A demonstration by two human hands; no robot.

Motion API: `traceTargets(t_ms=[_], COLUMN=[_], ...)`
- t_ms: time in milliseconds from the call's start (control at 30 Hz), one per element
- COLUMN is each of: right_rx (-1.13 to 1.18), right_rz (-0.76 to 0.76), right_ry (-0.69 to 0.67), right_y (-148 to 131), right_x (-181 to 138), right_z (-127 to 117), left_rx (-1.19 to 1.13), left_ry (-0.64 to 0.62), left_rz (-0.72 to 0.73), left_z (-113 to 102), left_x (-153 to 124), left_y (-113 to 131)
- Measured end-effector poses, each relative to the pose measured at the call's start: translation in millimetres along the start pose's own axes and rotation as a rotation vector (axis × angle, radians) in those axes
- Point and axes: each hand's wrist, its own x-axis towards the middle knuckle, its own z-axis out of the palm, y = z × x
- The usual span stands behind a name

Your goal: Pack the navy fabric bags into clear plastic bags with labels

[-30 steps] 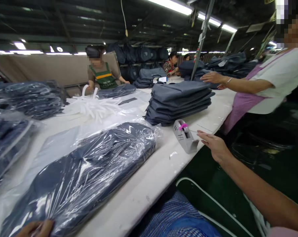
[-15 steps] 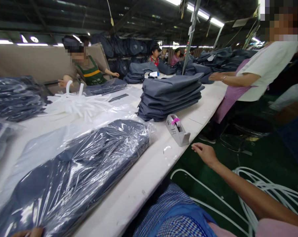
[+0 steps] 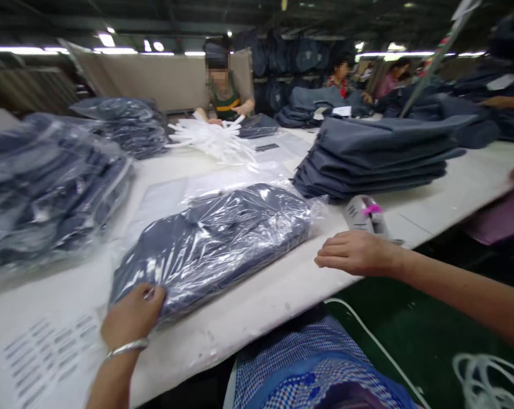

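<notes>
Bag in hand: one clear plastic bag (image 3: 223,244), lying along the near edge of the table, its long side roughly in line with that edge.
Bag contents: dark blue-grey folded fabric goods, seen through creased, shiny film.
Left hand (image 3: 131,318): thumb and fingers pinched on the bag's near-left corner; a silver-coloured bangle (image 3: 129,347) at the wrist.
Right hand (image 3: 355,253): fingers drawn together above the near edge, just beyond the bag's right end; whether anything is between them cannot be told.
Tape dispenser (image 3: 354,213): pale grey with a bright pink part, near the table's edge, partly behind the right hand.
Bagged stock: a blurred stack of filled plastic bags (image 3: 52,187) at the table's left side; a second bagged stack (image 3: 131,128) farther back.
Unbagged stock: a pile of folded dark fabric goods (image 3: 376,153), behind the dispenser.
White strips: a loose heap (image 3: 216,136) towards the far edge.
Table: white top (image 3: 252,307), flat clear film beyond the bag, rows of dark print (image 3: 48,363) at the near-left corner, too blurred to read.
Co-worker: one person in a green apron (image 3: 227,105) at the far edge.
Room: beige partition (image 3: 154,82), dark hanging goods (image 3: 297,57), green floor (image 3: 376,318), coiled white cord (image 3: 483,372).
</notes>
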Motion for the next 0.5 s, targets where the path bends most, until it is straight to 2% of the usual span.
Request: traceTargets(t_ms=[100,233,367,500], right_rx=[0.110,0.332,0.459,0.419], right_rz=[-0.182,-0.337,-0.415,-0.451], right_ry=[0.004,-0.022,-0.139,-0.282], right_y=[11.6,23.4,27.8,22.9], right_x=[71.3,163.8,244.6,303.5], right_z=[8.9,30.9,57.6,83.9], left_rx=[-0.045,-0.076,-0.106,-0.151], left_ry=[0.012,0.075,0.107,0.129], left_rz=[-0.009,0.006,0.006,-0.004], left_z=[-2.0,-0.7,1.5,4.4], left_x=[-10.3,-14.9,-19.2,-20.7], left_y=[11.2,16.6,15.8,15.1])
